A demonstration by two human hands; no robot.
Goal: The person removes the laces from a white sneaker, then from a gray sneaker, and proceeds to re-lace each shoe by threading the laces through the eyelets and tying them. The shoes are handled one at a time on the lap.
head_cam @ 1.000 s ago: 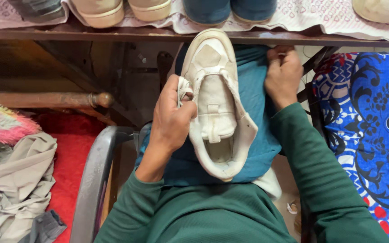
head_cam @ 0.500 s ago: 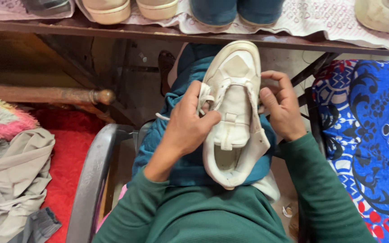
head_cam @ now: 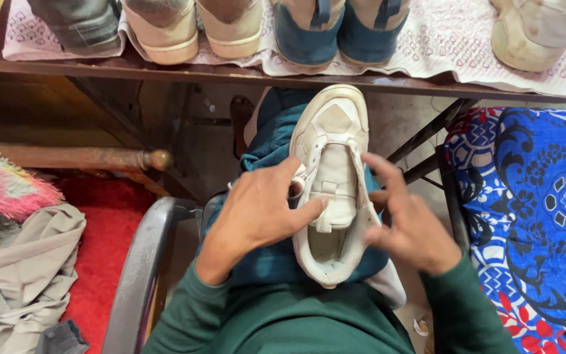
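Note:
A laceless white sneaker (head_cam: 332,141) lies on my lap, toe pointing away from me, resting on teal trousers (head_cam: 271,141). My left hand (head_cam: 257,213) grips its left side, thumb pressed on the tongue. My right hand (head_cam: 409,223) sits at the shoe's right side with fingers spread, fingertips touching the right eyelet edge. Both arms wear dark green sleeves.
A wooden shelf (head_cam: 165,69) ahead carries a patterned cloth (head_cam: 440,39) with several shoes on it. A grey chair arm (head_cam: 139,262) is at my left, next to red fabric (head_cam: 103,252), beige clothing (head_cam: 24,275) and a pink fuzzy item (head_cam: 1,187). A blue patterned cloth (head_cam: 532,216) lies at right.
The sneaker has slid toward the middle of my lap. My right hand dropped from the shoe's upper right to its right side and opened its fingers. My left thumb moved onto the tongue.

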